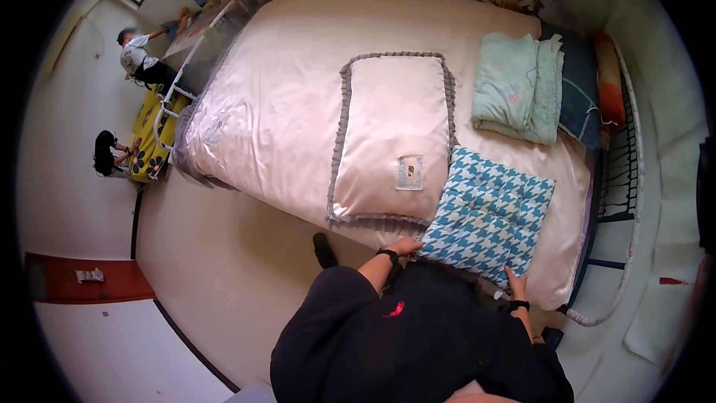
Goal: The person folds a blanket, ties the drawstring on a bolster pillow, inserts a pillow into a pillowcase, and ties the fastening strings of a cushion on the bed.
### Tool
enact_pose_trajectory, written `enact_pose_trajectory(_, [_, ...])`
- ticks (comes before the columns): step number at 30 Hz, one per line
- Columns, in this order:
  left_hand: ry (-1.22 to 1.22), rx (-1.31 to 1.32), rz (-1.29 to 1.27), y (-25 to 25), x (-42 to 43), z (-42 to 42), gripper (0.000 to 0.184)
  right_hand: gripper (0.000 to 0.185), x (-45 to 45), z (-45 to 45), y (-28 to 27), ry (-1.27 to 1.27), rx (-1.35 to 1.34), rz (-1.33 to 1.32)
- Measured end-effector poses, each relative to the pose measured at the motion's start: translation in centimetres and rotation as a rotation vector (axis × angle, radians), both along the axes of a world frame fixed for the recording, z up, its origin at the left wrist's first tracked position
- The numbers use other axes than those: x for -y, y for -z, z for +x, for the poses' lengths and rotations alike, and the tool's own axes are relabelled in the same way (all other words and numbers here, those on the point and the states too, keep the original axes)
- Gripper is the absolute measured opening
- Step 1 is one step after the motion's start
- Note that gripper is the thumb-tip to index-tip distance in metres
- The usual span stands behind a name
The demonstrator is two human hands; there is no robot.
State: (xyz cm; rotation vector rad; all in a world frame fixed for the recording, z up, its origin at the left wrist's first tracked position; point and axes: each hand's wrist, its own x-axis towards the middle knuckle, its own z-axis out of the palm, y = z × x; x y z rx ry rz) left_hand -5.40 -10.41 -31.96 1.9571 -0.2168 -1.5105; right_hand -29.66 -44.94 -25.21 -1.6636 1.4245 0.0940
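A square blue-and-white houndstooth seat cushion lies on the near side of the bed, its surface tufted. My left hand grips its near left corner, fingers partly hidden at the edge. At the near right corner my right hand holds the cushion with the thumb on top and the other fingers out of sight below. Touching the cushion's left side is a pale pink pillow with a grey ruffled border. A folded light green quilt rests farther back on the right.
The bed wears a shiny pink sheet, with a curved metal headboard at right. Dark blue bedding lies beside the quilt. At far left, one person reaches toward a cluttered table; another works at a yellow flowered cloth.
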Motion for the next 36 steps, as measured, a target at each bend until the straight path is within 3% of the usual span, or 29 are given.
enact_pose_trajectory(3, [-0.179, -0.117, -0.098, -4.0, 0.0, -0.9, 0.046, 0.103, 0.2, -0.1, 0.5, -0.009, 0.093, 0.053])
enact_pose_trajectory(5, [-0.187, -0.132, -0.087, -3.9, -0.4, -1.0, 0.048, 0.091, 0.1, 0.1, 0.8, 0.047, -0.008, 0.009])
enact_pose_trajectory(11, [-0.340, -0.103, -0.105, -2.9, -1.1, -1.9, 0.048, 0.093, 1.4, -0.4, 0.7, -0.028, 0.065, 0.146])
enact_pose_trajectory(16, [-0.289, -0.050, -0.063, -3.8, -0.7, -1.7, 0.051, 0.099, 1.1, -0.1, -0.7, -0.108, 0.113, 0.081])
enact_pose_trajectory(21, [-0.195, -0.052, 0.033, -4.1, 0.3, -0.8, 0.054, 0.097, 2.5, -1.1, 2.5, -0.147, 0.183, 0.026])
enact_pose_trajectory(24, [-0.148, -0.033, 0.024, -3.5, 0.0, -0.7, 0.048, 0.092, 2.8, -1.0, 3.5, -0.280, 0.088, 0.032])
enact_pose_trajectory(27, [-0.234, -0.019, -0.001, -4.0, -0.3, -0.9, 0.041, 0.074, 2.3, 0.3, 0.5, -0.047, 0.462, 0.004])
enact_pose_trajectory(30, [-0.196, -0.011, -0.038, -4.0, -1.0, -0.3, 0.034, 0.064, 5.5, 2.3, 0.2, -0.066, 0.639, -0.124])
enact_pose_trajectory(33, [-0.071, 0.001, 0.040, -3.4, -1.8, 0.7, 0.029, 0.057, 5.3, 6.5, -10.6, -0.104, 0.641, -0.128])
enact_pose_trajectory(36, [-0.120, -0.032, 0.037, -4.2, -1.7, 0.6, 0.030, 0.050, 2.2, 9.9, -19.1, -0.203, 0.707, -0.187])
